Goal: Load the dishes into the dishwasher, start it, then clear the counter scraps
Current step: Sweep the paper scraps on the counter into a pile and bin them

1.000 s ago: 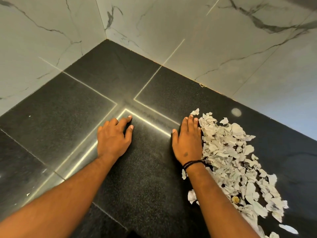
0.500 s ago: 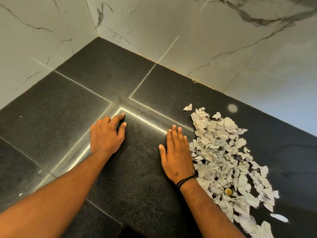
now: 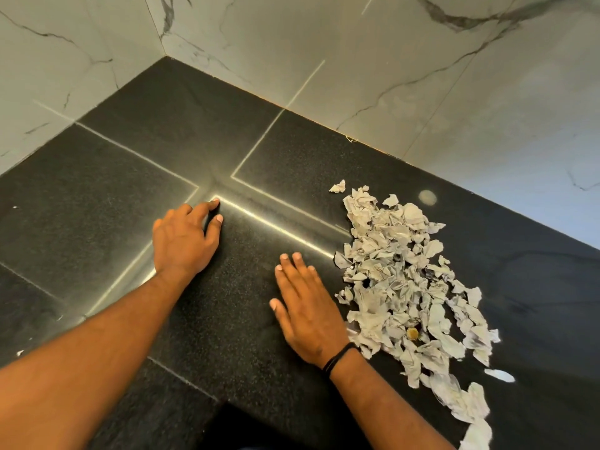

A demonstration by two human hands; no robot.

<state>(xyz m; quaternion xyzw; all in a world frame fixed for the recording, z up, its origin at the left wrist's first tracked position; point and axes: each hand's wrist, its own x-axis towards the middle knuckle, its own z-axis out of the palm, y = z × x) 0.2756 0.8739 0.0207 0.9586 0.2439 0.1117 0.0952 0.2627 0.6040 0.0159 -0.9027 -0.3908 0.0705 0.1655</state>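
On the black stone counter (image 3: 324, 151), in the corner where two white marble walls (image 3: 373, 50) meet, a big pile of torn paper scraps (image 3: 406, 287) lies on the right side. The right hand (image 3: 308, 310) lies flat on the counter just beside the pile, palm down. Its fingers are straight and close together, and its little-finger edge is next to the scraps. A black band (image 3: 339, 356) goes round that wrist. The left hand (image 3: 185, 241) rests on the counter, well apart from the pile, with its fingers a little bent and close together. One small yellow bit (image 3: 412, 333) sits in the pile.
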